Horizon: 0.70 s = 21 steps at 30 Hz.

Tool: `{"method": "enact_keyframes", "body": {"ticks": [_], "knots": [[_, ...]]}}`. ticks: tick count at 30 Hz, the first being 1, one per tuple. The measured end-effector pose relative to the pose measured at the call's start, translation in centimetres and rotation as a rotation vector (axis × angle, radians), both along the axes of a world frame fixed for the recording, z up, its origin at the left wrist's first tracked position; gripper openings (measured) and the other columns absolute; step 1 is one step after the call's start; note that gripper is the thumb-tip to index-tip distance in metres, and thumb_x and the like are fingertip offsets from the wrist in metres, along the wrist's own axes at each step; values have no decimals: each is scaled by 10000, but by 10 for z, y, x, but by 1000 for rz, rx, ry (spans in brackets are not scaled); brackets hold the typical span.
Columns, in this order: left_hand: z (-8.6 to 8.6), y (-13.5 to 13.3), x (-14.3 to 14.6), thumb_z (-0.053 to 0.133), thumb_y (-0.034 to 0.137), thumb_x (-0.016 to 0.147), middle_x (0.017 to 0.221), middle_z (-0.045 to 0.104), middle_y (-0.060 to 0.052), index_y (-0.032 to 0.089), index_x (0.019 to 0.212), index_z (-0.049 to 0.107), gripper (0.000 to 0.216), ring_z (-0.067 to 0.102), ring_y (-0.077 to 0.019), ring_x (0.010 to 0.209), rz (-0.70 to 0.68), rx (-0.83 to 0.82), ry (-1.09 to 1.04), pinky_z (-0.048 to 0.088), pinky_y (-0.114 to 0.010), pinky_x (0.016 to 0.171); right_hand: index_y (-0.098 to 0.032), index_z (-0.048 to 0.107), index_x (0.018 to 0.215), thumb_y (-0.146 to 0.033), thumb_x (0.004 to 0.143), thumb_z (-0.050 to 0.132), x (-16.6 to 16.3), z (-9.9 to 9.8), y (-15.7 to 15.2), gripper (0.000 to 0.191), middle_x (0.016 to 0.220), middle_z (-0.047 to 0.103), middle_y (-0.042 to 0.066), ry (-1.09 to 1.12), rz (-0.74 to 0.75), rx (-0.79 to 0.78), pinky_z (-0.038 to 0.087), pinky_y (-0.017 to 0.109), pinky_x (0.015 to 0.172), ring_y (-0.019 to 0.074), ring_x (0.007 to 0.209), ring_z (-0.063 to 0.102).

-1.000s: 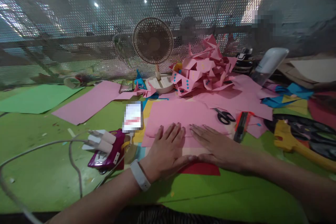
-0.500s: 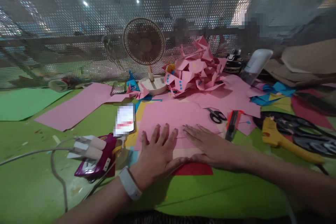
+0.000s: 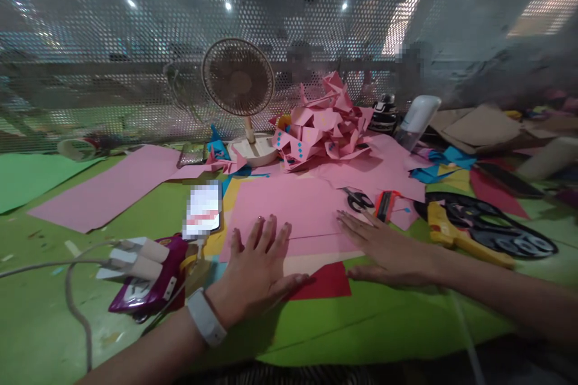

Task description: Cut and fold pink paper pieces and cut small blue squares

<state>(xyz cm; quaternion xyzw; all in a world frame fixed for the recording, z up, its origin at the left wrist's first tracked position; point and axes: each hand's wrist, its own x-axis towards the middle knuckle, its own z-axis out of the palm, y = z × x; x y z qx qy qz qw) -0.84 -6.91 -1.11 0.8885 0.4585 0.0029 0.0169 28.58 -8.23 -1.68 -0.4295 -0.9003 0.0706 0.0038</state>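
My left hand (image 3: 255, 264) lies flat with fingers spread on the left part of a folded pink paper sheet (image 3: 293, 207). My right hand (image 3: 383, 246) lies flat on the sheet's right edge, fingers stretched out. A fold line runs across the sheet between the two hands. Under the pink sheet lie a red sheet (image 3: 327, 283) and a pale one. Neither hand holds anything.
A phone (image 3: 203, 210) and a purple power strip with plugs (image 3: 144, 274) lie to the left. Scissors (image 3: 359, 198), an orange cutter (image 3: 383, 204) and a yellow tool (image 3: 456, 237) lie to the right. Behind stand a fan (image 3: 238, 78) and a pile of folded pink papers (image 3: 323, 126).
My two hands have slid apart along the fold, the left hand to the left and the right hand to the right. The camera view has shifted rightward.
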Motion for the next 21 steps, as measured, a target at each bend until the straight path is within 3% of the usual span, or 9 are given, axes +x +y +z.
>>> {"method": "enact_keyframes", "body": {"ticks": [12, 17, 21], "knots": [[5, -21, -24, 202, 747, 770, 1463, 180, -212, 145, 1423, 209, 888, 88, -405, 1339, 124, 51, 86, 177, -635, 977, -62, 135, 1428, -674, 825, 291, 3, 2, 0, 873, 1471, 140, 185, -43, -44, -38, 135, 477, 1100, 290, 1359, 132], [-4, -23, -28, 219, 749, 768, 1456, 221, -202, 151, 1412, 247, 879, 121, -414, 1330, 107, 126, 38, 152, -635, 986, -87, 427, 1318, -625, 840, 332, -15, 35, 17, 726, 1368, 408, 191, 4, -63, 7, 284, 469, 1026, 320, 1263, 365], [-6, -23, -31, 251, 753, 760, 1450, 242, -198, 150, 1406, 255, 884, 157, -397, 1328, 94, 154, 7, 152, -578, 1021, -131, 624, 991, -505, 854, 409, -66, 59, 37, 452, 1000, 656, 142, 122, -159, 100, 432, 379, 809, 272, 934, 591]]}}
